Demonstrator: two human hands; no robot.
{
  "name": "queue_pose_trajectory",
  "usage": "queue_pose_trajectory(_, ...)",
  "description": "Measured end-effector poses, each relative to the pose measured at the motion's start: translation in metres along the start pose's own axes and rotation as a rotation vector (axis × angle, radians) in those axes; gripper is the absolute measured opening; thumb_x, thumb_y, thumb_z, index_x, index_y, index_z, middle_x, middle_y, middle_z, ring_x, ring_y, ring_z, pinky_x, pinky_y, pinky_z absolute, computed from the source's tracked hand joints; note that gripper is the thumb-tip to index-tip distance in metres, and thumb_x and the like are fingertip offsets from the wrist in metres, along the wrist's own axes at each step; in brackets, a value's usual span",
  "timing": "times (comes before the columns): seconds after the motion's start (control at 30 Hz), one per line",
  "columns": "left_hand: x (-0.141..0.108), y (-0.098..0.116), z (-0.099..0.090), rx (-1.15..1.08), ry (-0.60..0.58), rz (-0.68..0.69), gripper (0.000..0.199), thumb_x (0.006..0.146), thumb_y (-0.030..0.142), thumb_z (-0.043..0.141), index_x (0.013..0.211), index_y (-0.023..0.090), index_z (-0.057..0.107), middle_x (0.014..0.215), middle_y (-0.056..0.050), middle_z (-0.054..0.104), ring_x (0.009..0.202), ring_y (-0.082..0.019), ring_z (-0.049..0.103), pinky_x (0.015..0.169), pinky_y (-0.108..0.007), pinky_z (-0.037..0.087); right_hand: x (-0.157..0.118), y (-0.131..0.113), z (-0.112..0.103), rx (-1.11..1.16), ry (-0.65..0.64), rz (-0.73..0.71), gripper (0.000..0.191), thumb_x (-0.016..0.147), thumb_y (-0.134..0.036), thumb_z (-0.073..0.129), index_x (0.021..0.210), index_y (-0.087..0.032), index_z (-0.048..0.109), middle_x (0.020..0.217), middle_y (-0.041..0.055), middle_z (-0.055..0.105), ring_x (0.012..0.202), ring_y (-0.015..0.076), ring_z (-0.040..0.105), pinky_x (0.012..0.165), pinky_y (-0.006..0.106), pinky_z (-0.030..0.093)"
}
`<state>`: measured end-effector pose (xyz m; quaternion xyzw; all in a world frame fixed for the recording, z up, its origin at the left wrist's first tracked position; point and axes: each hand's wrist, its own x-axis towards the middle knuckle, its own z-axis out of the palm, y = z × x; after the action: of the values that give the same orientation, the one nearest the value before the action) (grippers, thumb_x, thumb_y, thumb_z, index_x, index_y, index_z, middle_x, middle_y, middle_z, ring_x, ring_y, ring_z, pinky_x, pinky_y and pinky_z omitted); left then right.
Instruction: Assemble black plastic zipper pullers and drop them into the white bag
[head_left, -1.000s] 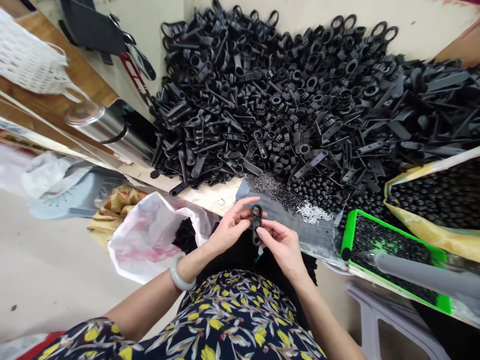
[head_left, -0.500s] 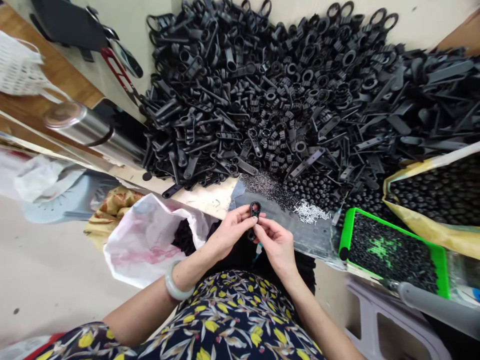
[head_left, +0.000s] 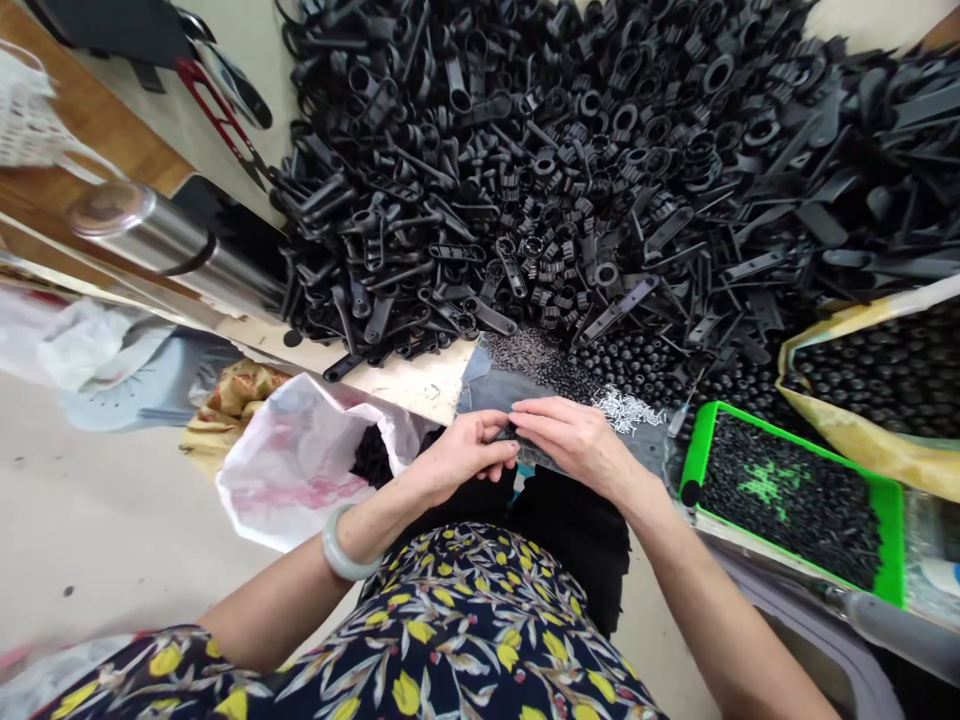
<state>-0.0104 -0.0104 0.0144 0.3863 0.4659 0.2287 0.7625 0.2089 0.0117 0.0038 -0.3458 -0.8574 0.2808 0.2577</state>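
Observation:
My left hand [head_left: 466,452] and my right hand [head_left: 574,440] meet over the front edge of the bench. Between their fingertips shows a sliver of a black plastic lever part [head_left: 509,432]; the fingers cover most of it. My left fingers are curled round it from the left. From the right, my right hand lies over it, palm down, its fingertips closed on the part. Just beyond the hands are a heap of tiny metal pieces [head_left: 521,352] and a heap of small silver pins [head_left: 626,408].
A big pile of black plastic parts [head_left: 480,180] covers the bench. At right are a green tray [head_left: 697,455] of small black pieces and a yellow-edged sack [head_left: 796,350] of black beads. A white bag [head_left: 262,480] hangs front left; a steel flask [head_left: 150,232] lies at left.
My right hand has moved up and turned palm down over the part. The black part, plainly visible before with its ringed ends, is now mostly covered. The view has shifted slightly.

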Motion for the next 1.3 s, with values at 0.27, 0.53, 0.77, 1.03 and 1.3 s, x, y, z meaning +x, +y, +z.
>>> queue_pose_trajectory(0.27,-0.002,0.002,-0.001,-0.031,-0.032,-0.119,0.031,0.079,0.035,0.078,0.097,0.014,0.063,0.067,0.001,0.067,0.044,-0.004,0.048,0.043,-0.018,0.028,0.004,0.0,-0.006,0.065,-0.084,-0.031,0.025,0.106,-0.028,0.056,0.116,-0.027,0.079,0.119,0.0059,0.079,0.103,0.0213,0.077,0.089,0.037,0.066)
queue_pose_trajectory(0.53,-0.001,0.002,-0.003,-0.089,-0.048,-0.188,0.032,0.08,0.032,0.08,0.1,0.014,0.062,0.071,0.0,0.068,0.046,-0.004,0.048,0.043,-0.017,0.025,-0.002,0.012,0.002,-0.066,-0.132,-0.095,0.027,0.107,-0.027,0.052,0.117,-0.024,0.077,0.116,0.0067,0.08,0.1,0.0206,0.078,0.088,0.036,0.066)
queue_pose_trajectory(0.77,0.004,-0.003,-0.002,-0.095,-0.025,-0.175,0.033,0.079,0.035,0.08,0.097,0.014,0.062,0.07,0.001,0.067,0.046,-0.004,0.048,0.043,-0.018,0.026,-0.004,0.017,0.011,0.052,-0.031,-0.041,0.022,0.104,-0.028,0.058,0.113,-0.026,0.079,0.114,0.0066,0.081,0.1,0.0211,0.078,0.089,0.037,0.067)
queue_pose_trajectory(1.03,-0.01,0.0,-0.012,-0.036,-0.003,-0.057,0.037,0.084,0.038,0.076,0.107,0.021,0.052,0.078,0.002,0.067,0.062,-0.01,0.061,0.056,-0.021,0.041,-0.014,0.001,0.0,0.017,0.106,0.061,0.023,0.104,-0.033,0.061,0.121,-0.027,0.076,0.118,0.0056,0.08,0.105,0.0206,0.077,0.094,0.035,0.063)
queue_pose_trajectory(1.3,0.014,0.027,-0.019,0.702,0.463,0.325,0.019,0.091,0.035,0.065,0.078,0.02,0.065,0.07,0.001,0.063,0.07,-0.016,0.055,0.066,-0.027,0.038,0.003,0.019,0.003,-0.553,0.207,0.33,0.023,0.107,-0.033,0.056,0.098,-0.022,0.074,0.094,0.0058,0.071,0.084,0.0186,0.067,0.067,0.031,0.045)
